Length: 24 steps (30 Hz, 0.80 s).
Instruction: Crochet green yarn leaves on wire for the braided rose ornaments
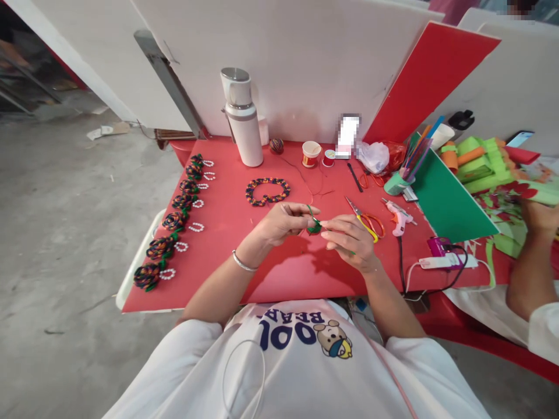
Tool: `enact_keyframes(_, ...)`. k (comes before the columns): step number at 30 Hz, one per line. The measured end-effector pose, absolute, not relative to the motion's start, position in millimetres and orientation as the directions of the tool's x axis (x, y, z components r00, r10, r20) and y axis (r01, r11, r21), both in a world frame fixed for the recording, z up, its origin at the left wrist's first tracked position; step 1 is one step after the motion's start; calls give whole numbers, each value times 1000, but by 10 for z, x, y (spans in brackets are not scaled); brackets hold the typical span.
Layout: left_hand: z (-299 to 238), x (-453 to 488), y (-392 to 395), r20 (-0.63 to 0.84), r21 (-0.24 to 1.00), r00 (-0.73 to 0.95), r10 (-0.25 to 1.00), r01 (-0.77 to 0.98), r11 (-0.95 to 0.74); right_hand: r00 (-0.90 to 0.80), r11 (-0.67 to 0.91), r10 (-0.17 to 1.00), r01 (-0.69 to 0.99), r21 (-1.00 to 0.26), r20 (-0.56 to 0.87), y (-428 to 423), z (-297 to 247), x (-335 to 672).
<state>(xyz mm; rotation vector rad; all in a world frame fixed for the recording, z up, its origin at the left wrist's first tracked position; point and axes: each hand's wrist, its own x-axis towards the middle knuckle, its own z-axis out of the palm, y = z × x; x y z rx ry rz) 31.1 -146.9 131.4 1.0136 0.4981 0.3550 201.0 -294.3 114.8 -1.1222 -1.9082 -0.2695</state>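
Both my hands meet above the middle of the red table (279, 273). My left hand (283, 222) is closed in a pinch on a small green piece (313, 226), with a silver bangle on its wrist. My right hand (349, 240) is closed on the same green piece from the right side. A dark thread runs from the piece toward the back of the table. A row of several coiled multicoloured flowers (174, 221) with white bead loops lies along the left edge. A braided multicoloured ring (267, 191) lies beyond my hands.
A white flask (242, 119) stands at the back, beside a yarn ball (276, 145) and a thread spool (311, 154). Yellow-handled scissors (364, 220), a pink glue gun (398, 215) and a power strip (441, 262) lie to the right. Another person's arm (530, 262) rests at far right by green paper.
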Motion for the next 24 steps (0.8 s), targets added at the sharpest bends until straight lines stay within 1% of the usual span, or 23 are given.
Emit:
enact_keyframes(3, 1302, 305, -1450, -196, 941, 798, 570, -10, 338, -228, 569, 697, 753, -330, 680, -2985, 1254, 2088)
enact_keyframes(6, 1287, 313, -1451, -186, 965, 782, 595, 30, 262, -211, 550, 747, 728, -409, 630, -3021, 1318, 2092)
enact_keyframes(8, 1285, 319, -1458, -180, 966, 790, 586, 30, 255, -168, 539, 770, 687, -487, 615, -3042, 1335, 2087)
enact_keyframes(10, 1292, 325, -1470, -167, 963, 806, 568, 9, 270, -98, 521, 796, 611, -595, 597, -3058, 1324, 2092)
enact_keyframes(13, 1311, 336, -1490, -150, 948, 829, 538, -33, 316, 44, 488, 830, 423, -763, 556, -3058, 1245, 2118)
enact_keyframes(15, 1321, 345, -1502, -144, 936, 836, 530, -59, 347, 135, 463, 847, 290, -837, 515, -3037, 1161, 2129)
enact_keyframes(17, 1325, 357, -1515, -142, 927, 835, 532, -76, 366, 213, 439, 853, 198, -876, 476, -3001, 1071, 2122)
enact_keyframes(20, 1312, 387, -1555, -120, 928, 832, 542, -100, 359, 289, 448, 833, 149, -882, 472, -2942, 952, 2058)
enact_keyframes(22, 1289, 415, -1601, -96, 934, 822, 562, -120, 335, 335, 470, 798, 175, -865, 501, -2915, 893, 1983)
enact_keyframes(24, 1265, 440, -1651, -77, 942, 800, 595, -138, 307, 393, 478, 743, 255, -840, 542, -2909, 854, 1896)
